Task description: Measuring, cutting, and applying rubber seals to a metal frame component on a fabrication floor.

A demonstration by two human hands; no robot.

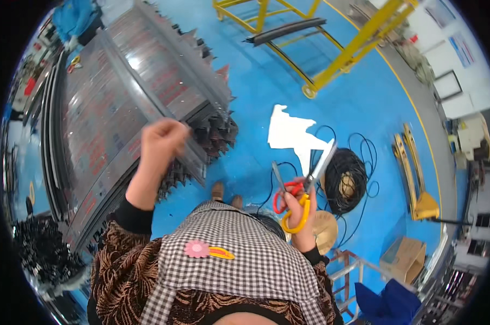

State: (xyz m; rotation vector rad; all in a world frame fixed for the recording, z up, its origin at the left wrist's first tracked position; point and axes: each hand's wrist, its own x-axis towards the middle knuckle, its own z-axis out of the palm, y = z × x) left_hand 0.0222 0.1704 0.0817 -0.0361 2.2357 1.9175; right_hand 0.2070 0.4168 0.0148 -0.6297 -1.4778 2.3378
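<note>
My right hand (pixel 301 208) grips a pair of scissors (pixel 322 165) with one red and one yellow handle. Their blades are spread apart and point away from me. On the left, my left hand (pixel 165 136) is curled closed over a long grey strip (pixel 127 76); it is slightly blurred, and what its fingers hold, if anything, is hidden. That strip lies across a broad stack of grey panels (pixel 98 114) with red print and clear film. Dark, jagged ends (pixel 215 132) of wrapped pieces stick out along the stack's right side.
A white sheet (pixel 291 130) and a black coil of cord (pixel 345 181) lie on the blue floor. Beyond stands a yellow frame (pixel 331 76) on wheels. To the right are a yellow pallet jack (pixel 416 179) and a cardboard box (pixel 403 259). Another person's blue sleeve (pixel 74 21) shows at far left.
</note>
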